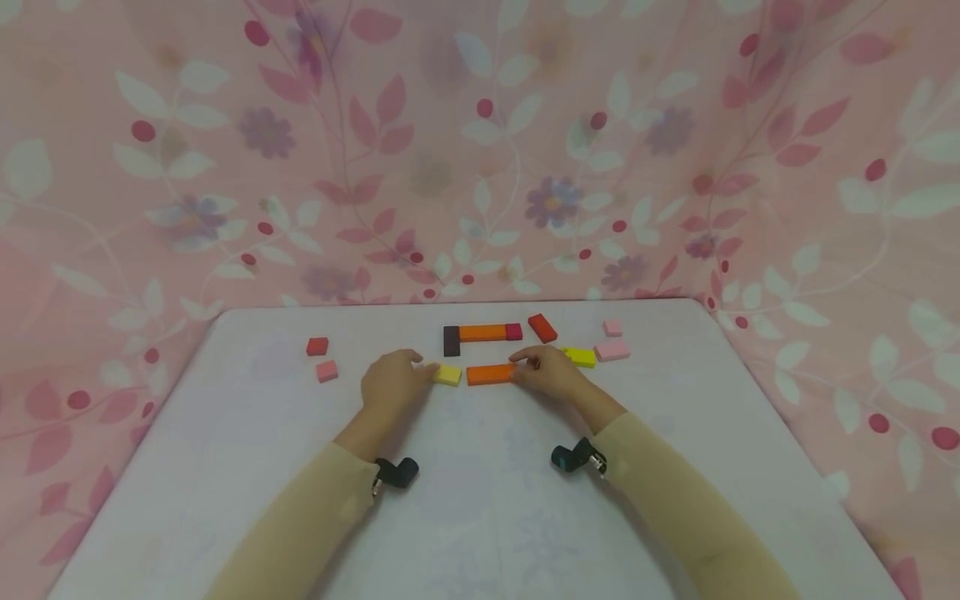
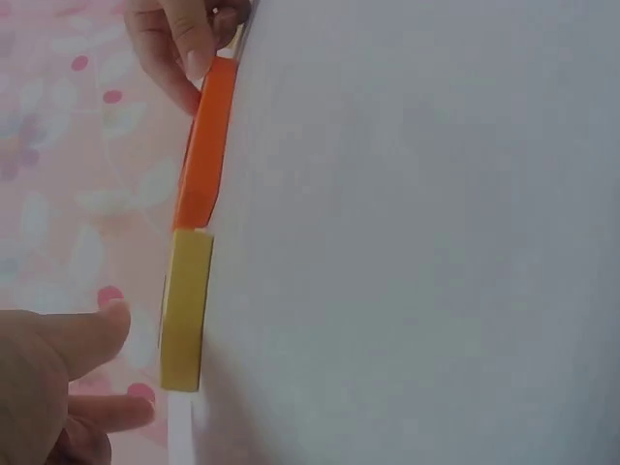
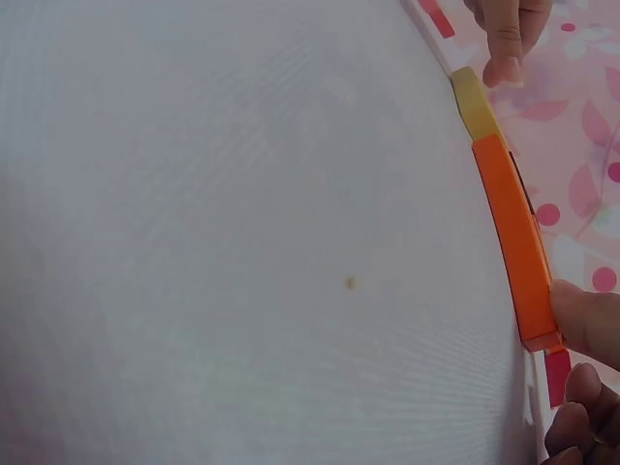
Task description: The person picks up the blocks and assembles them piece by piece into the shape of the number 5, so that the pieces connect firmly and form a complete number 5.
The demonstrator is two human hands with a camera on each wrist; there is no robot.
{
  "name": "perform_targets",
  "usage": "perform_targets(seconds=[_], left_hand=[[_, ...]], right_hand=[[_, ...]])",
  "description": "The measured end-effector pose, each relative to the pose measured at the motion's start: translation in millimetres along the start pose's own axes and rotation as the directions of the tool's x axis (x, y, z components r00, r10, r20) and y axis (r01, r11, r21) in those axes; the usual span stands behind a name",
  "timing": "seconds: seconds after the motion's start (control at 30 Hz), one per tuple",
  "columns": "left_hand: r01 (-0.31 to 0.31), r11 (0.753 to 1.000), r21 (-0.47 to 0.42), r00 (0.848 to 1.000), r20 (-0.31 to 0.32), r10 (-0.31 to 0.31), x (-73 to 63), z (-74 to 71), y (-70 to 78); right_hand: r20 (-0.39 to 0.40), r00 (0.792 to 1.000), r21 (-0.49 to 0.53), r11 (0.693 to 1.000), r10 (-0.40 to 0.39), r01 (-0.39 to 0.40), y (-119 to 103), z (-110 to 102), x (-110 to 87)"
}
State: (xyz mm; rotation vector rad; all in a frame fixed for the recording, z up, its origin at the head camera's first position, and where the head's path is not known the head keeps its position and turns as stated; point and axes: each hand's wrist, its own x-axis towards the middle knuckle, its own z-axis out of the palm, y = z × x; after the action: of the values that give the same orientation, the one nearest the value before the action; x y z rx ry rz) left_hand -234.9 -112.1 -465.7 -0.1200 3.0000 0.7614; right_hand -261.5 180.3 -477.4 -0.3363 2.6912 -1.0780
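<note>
A long orange block (image 1: 489,375) lies flat at the middle of the table. At its right end is my right hand (image 1: 549,372), with the thumb (image 3: 586,320) against the block and a finger along its far side. Just left of the orange block, nearly in line with it, lies a shorter yellow block (image 1: 448,376). My left hand (image 1: 397,383) is beside the yellow block's left end. In the left wrist view its thumb and finger stand apart, with nothing between them, and the yellow block (image 2: 187,310) lies by their tips.
Behind, a dark block (image 1: 452,341), another orange block (image 1: 482,333) and a crimson block (image 1: 513,332) form a row. To the right lie a red block (image 1: 542,328), a bright yellow block (image 1: 581,357) and pink blocks (image 1: 612,351). Red (image 1: 317,346) and coral (image 1: 326,371) blocks lie left.
</note>
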Motion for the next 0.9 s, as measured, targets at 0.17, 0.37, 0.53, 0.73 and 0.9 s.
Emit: perform_targets(seconds=[0.17,0.37,0.53,0.73,0.9], left_hand=[[0.039,0.998,0.049,0.999,0.005,-0.039,-3.5,5.5,8.7],[0.064,0.998,-0.01,0.998,0.016,-0.063,-1.6,6.5,12.4],[0.073,0.991,-0.109,0.997,0.038,-0.069,3.6,7.8,10.0],[0.053,0.986,-0.159,0.995,0.09,-0.039,15.1,10.8,3.9],[0.027,0.98,-0.198,0.989,0.148,0.003,21.5,13.1,3.9]], right_hand=[[-0.003,1.0,-0.013,1.0,0.009,-0.009,1,1,0.2],[-0.01,0.999,-0.009,0.999,0.032,-0.032,2,2,1.3],[-0.014,0.999,-0.013,0.999,0.041,-0.041,2,2,2.9],[-0.021,0.999,-0.012,0.999,0.043,-0.043,2,3,4.0],[-0.025,0.998,-0.004,0.999,0.05,-0.05,3,5,3.3]])
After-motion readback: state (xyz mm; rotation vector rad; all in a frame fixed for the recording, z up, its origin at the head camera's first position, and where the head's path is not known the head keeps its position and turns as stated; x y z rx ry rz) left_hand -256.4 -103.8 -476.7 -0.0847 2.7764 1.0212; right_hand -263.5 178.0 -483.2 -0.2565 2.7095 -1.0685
